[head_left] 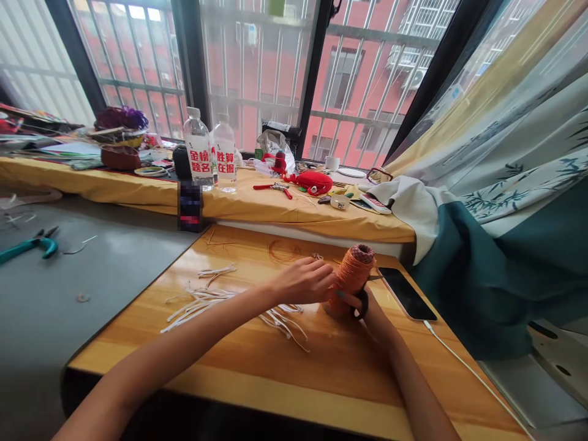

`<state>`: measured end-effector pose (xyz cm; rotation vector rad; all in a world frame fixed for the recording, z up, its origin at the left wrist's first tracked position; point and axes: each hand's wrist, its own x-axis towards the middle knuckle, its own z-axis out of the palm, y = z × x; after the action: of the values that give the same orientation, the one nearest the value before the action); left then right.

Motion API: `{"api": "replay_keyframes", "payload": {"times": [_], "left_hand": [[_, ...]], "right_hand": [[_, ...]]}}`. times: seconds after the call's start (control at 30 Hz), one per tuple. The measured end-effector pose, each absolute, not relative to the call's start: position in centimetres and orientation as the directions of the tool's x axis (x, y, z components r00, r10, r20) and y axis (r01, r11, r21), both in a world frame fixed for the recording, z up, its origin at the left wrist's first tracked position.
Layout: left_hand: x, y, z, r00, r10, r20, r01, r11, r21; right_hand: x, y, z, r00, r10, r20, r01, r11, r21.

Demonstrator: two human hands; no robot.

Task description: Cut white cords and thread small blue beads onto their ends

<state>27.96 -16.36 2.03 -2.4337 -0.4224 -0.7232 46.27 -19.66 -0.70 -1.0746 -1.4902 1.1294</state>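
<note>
A cone of orange thread stands slightly tilted on the wooden table, its patterned core showing at the top. My left hand is closed close against the cone's left side; whatever its fingers pinch is hidden. Around the lower right of the cone is my right hand, partly hidden behind it, with a finger across the thread. Black-handled scissors hang in that hand, a blade pointing right. Beneath and beyond my left forearm lie several white cords. A loose coil of orange thread rests behind my left hand.
A phone with a white charging cable lies on the right. Teal pliers are on the grey surface at left. Along the cloth-covered sill stand two bottles, red-handled pliers and a red plush item. Curtains hang at right.
</note>
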Motion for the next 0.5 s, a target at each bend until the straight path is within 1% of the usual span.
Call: {"api": "replay_keyframes", "payload": {"times": [0.07,0.2,0.27,0.4,0.5], "left_hand": [[27.84,-16.34,2.01,0.814,0.131,0.566,0.438,-0.777,-0.451],[27.91,-16.34,2.22,0.847,0.054,0.529,0.401,-0.719,-0.568],[28.10,-16.33,2.35,0.855,0.013,0.518,0.382,-0.692,-0.613],[28.52,-16.29,2.38,0.857,-0.072,0.510,0.337,-0.670,-0.661],[28.64,-16.13,2.21,0.849,-0.101,0.518,0.330,-0.665,-0.670]], "right_hand": [[46.26,-19.70,-0.74,-0.172,0.973,0.156,0.091,0.173,-0.981],[46.68,-19.70,-1.07,-0.172,0.979,0.110,0.103,0.129,-0.986],[46.88,-19.61,-1.24,-0.179,0.979,0.100,0.083,0.116,-0.990],[47.05,-19.38,-1.38,-0.228,0.969,0.097,0.038,0.108,-0.993],[47.02,-19.31,-1.43,-0.238,0.967,0.088,0.030,0.098,-0.995]]}}
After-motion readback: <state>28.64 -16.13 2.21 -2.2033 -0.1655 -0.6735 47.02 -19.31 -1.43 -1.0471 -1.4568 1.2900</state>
